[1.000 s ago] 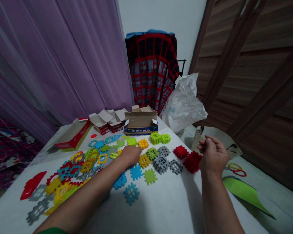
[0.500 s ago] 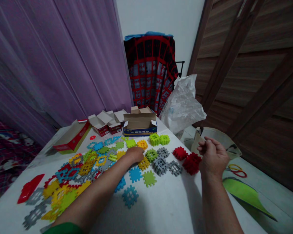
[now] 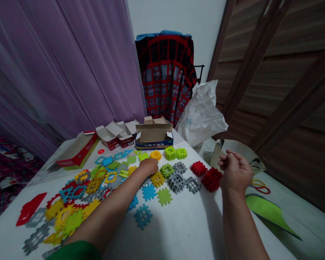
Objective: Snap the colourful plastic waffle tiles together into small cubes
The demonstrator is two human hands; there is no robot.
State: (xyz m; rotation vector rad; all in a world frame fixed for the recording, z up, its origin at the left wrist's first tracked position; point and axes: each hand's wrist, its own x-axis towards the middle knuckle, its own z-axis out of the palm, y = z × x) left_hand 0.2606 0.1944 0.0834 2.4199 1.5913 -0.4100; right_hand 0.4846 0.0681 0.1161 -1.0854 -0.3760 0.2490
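Note:
My left hand (image 3: 149,167) reaches down among the plastic building pieces, right behind a yellow waffle block (image 3: 157,179). Its fingers are hidden by the back of the hand, so any hold is out of sight. Near it lie a green waffle block (image 3: 167,170), a yellow-orange piece (image 3: 155,155), a flat blue piece (image 3: 149,192) and a flat green piece (image 3: 164,196). My right hand (image 3: 236,171) hovers at the table's right edge, fingers curled in with no object showing. Red waffle blocks (image 3: 212,179) sit just left of it.
Mixed pieces (image 3: 70,213) cover the table's left side. Grey blocks (image 3: 177,182) and lime blocks (image 3: 170,153) stand grouped at centre right. Open cardboard boxes (image 3: 154,144) line the back. Right of the table are a plastic bag (image 3: 202,112), a pale fabric bin (image 3: 216,153) and scissors (image 3: 261,187).
The whole view has shifted slightly. My left hand has drawn back a little, so more of the yellow waffle block shows. My right hand keeps its curled pose.

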